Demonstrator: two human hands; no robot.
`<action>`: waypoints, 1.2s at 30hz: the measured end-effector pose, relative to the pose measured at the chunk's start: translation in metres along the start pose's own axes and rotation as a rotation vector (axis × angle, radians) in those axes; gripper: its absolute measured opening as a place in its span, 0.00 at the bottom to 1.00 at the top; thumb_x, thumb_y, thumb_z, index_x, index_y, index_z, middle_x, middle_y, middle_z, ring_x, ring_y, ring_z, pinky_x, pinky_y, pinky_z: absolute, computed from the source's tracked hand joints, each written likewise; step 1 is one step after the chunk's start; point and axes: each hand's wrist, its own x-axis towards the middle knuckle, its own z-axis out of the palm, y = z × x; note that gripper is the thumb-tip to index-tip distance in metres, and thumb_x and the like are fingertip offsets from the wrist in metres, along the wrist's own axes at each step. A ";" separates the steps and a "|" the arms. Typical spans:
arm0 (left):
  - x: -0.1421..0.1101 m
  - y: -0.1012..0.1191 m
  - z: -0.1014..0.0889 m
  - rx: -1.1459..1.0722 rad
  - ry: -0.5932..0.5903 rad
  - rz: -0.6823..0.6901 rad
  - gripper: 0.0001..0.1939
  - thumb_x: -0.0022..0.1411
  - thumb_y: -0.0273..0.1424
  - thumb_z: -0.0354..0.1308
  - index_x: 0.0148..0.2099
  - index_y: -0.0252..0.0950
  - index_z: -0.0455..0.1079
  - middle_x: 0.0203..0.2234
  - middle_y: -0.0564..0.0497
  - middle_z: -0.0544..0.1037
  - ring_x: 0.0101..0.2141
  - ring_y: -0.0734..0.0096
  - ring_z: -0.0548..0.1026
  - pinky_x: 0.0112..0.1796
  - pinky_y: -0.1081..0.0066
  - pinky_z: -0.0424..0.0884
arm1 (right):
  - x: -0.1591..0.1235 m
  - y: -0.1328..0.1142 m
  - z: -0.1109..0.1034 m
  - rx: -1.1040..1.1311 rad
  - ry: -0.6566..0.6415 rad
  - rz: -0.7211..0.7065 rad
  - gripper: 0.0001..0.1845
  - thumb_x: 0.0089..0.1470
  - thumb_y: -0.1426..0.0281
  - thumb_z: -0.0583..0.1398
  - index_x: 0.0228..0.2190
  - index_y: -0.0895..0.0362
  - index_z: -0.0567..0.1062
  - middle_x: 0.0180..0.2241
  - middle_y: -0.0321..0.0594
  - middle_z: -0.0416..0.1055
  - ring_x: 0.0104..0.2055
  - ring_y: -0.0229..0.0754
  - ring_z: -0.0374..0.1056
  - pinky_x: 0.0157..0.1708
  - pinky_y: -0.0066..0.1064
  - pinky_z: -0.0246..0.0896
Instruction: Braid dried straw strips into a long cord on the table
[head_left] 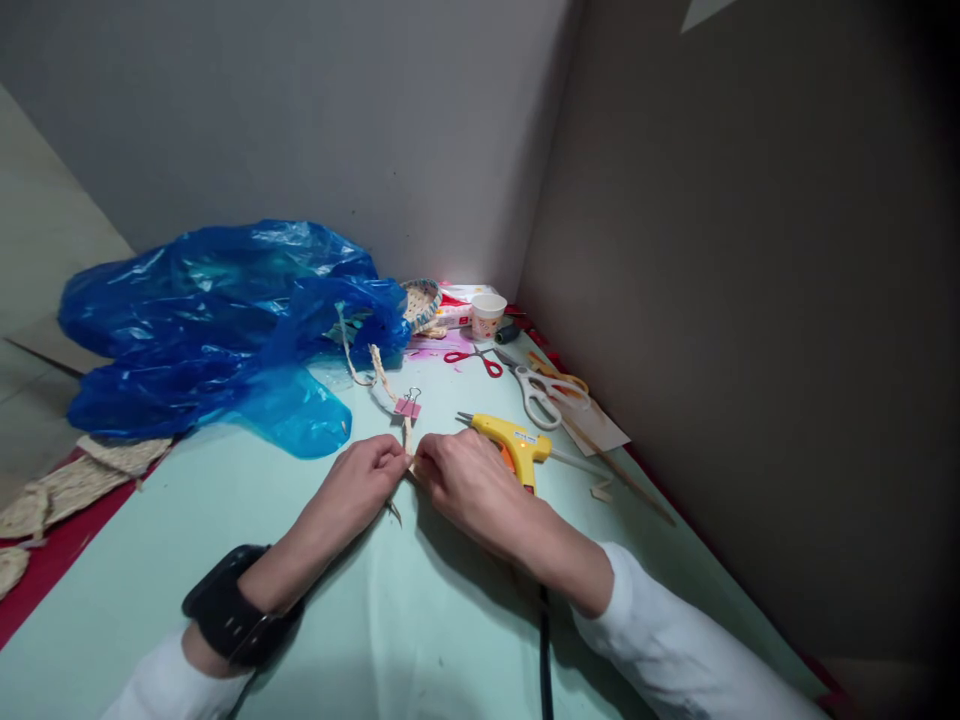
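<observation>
Both of my hands meet at the near end of a narrow braided straw strip (408, 432). My left hand (370, 472) pinches it from the left, its thumb and forefinger pressed together. From the right, my right hand (466, 470) is closed on the same end, fingertips almost touching the left ones. Further along, a pink binder clip (408, 405) grips the strip, which bends back toward a blue plastic bag (247, 300). A loose strand pokes out below my left fingers. Just beyond my right hand lies a yellow hot glue gun (514, 437), partly hidden by it.
Red-handled scissors (491, 365), white-handled scissors (541, 395) and a paper cup (487, 316) stand toward the back right. A small woven basket (422, 303) sits beside the bag. Wide braided straw (90, 475) lies at the left edge. Walls close off the back and right; a black cord runs toward me.
</observation>
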 end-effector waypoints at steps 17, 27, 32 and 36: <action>-0.008 0.000 -0.003 -0.394 -0.206 -0.125 0.15 0.54 0.40 0.54 0.25 0.40 0.51 0.17 0.64 0.48 0.17 0.81 0.43 0.17 0.76 0.41 | -0.031 -0.043 0.040 -0.518 0.196 -0.426 0.13 0.48 0.83 0.53 0.35 0.69 0.75 0.30 0.53 0.69 0.29 0.48 0.65 0.20 0.34 0.54; -0.009 -0.003 -0.009 -0.544 -0.273 -0.093 0.11 0.56 0.34 0.57 0.27 0.36 0.58 0.18 0.63 0.52 0.17 0.84 0.45 0.17 0.78 0.41 | -0.004 -0.008 -0.003 0.186 0.120 -0.009 0.13 0.60 0.67 0.51 0.36 0.59 0.74 0.32 0.43 0.72 0.33 0.41 0.66 0.32 0.30 0.53; -0.008 0.000 -0.012 -0.503 -0.270 -0.092 0.09 0.53 0.33 0.58 0.27 0.35 0.62 0.17 0.62 0.54 0.16 0.84 0.47 0.16 0.78 0.43 | 0.012 0.006 0.010 0.536 -0.120 0.023 0.15 0.57 0.66 0.54 0.21 0.59 0.68 0.21 0.34 0.64 0.26 0.34 0.57 0.26 0.27 0.46; -0.009 0.005 -0.014 -0.253 -0.184 -0.071 0.09 0.53 0.35 0.55 0.26 0.35 0.64 0.16 0.61 0.55 0.16 0.81 0.50 0.18 0.76 0.45 | 0.018 0.011 0.016 0.671 -0.127 0.039 0.16 0.54 0.67 0.54 0.17 0.59 0.65 0.17 0.30 0.54 0.23 0.32 0.50 0.24 0.27 0.42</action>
